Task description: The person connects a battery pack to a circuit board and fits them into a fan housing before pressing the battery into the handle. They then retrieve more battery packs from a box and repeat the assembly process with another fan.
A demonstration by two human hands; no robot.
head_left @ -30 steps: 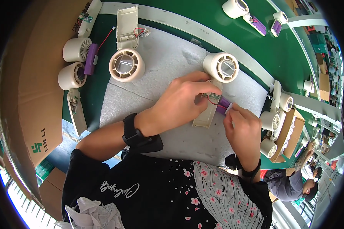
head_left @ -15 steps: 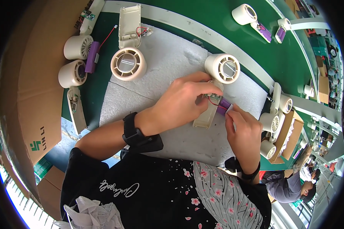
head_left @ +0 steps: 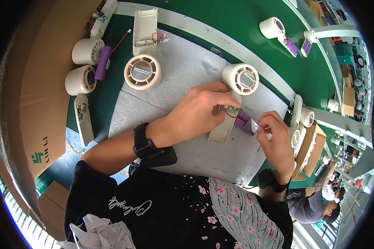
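Observation:
My left hand [head_left: 197, 110] closes its thumb and fingers on a small green circuit board [head_left: 232, 111] at the upper end of a cream handle shell [head_left: 221, 132]. A cream handheld fan head [head_left: 241, 79] is just beyond that hand. Beside the shell a purple battery [head_left: 242, 120] lies at an angle, with a red wire running to the board. My right hand [head_left: 276, 139] pinches the edge of a thin whitish film [head_left: 254, 125], which stretches from the battery's near end to the fingertips. My left fingers partly hide the board.
A white foam pad [head_left: 187, 62] lies beneath the work. Another fan [head_left: 142, 71] with an opened handle stands at its far left. More fan parts and a loose purple battery [head_left: 103, 63] line the cardboard box [head_left: 50, 95]. Fans and an open carton [head_left: 309, 151] sit at right.
My right hand has drawn back to the right from the battery, with the whitish film now lifted between them. My left hand keeps its place on the board.

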